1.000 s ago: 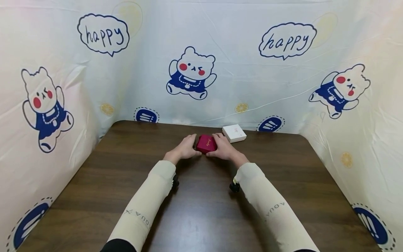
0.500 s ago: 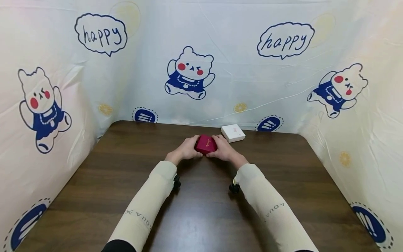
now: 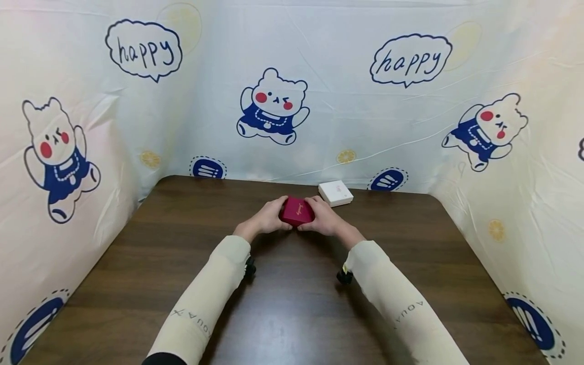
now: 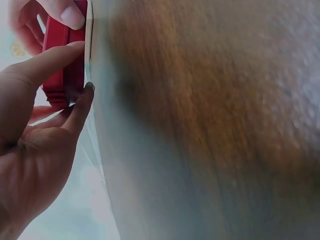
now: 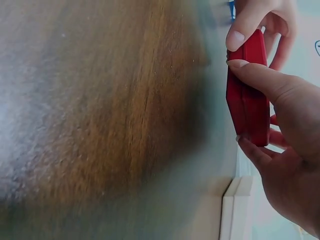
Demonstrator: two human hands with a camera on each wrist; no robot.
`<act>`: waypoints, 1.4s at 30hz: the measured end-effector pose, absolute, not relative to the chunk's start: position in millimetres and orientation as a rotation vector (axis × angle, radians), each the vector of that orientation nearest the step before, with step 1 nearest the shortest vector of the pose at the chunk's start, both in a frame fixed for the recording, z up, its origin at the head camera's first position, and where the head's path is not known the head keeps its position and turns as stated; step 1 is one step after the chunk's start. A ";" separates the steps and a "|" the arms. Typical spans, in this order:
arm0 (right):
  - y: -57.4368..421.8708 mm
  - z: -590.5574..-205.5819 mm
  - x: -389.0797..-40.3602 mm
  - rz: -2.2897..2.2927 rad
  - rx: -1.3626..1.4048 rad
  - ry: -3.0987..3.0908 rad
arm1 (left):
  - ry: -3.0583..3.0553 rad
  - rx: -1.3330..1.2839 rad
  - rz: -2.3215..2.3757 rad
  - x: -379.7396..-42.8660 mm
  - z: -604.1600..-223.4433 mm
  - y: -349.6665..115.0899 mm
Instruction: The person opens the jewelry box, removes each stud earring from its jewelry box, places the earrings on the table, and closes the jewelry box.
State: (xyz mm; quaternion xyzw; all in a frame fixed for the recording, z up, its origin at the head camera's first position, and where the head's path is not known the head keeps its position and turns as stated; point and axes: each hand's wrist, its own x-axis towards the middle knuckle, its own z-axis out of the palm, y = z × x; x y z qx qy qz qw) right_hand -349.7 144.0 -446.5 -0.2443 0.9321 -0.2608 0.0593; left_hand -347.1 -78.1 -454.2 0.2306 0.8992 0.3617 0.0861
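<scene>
Hands meet at a small red box (image 3: 298,210) near the far edge of the dark wooden table (image 3: 283,304), the left hand (image 3: 268,217) gripping its left side and the right hand (image 3: 326,217) its right. Each grip is only part-way spread, thumb and fingers parted by about the depth of the box and bent round it. Both thumbs lie across the near side, tips close together: the left wrist view shows the left thumb (image 4: 60,55) pressed on the red wall, and the right wrist view shows the right thumb (image 5: 257,76) doing the same. Other fingers reach round the ends toward the back, where the box partly hides them. Gold lettering on the top of the box faces upward. I cannot tell whether its underside rests on the wood or hangs just above it. Just beyond the right hand, a flat white box (image 3: 336,192) lies on the table, near the red one but apart from it. Pale sleeves (image 3: 201,299) cover both forearms, and a printed cloth (image 3: 337,116) hangs behind the table
</scene>
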 end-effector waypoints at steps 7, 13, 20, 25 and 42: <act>145.8 -441.0 -340.7 -0.762 -0.798 2.815 | 2.680 0.743 1.037 -341.0 -451.5 -81.8; 147.1 -437.0 -332.2 -0.734 -0.821 2.793 | 2.656 0.774 0.973 -333.6 -448.5 -85.2; 149.3 -436.4 -327.3 -0.694 -0.837 2.762 | 2.631 0.805 0.927 -328.2 -446.2 -85.5; 150.2 -440.5 -324.7 -0.660 -0.853 2.729 | 2.604 0.812 0.908 -323.5 -448.3 -84.4; 147.2 -444.3 -317.8 -0.635 -0.878 2.728 | 2.636 0.845 0.831 -317.4 -459.9 -82.6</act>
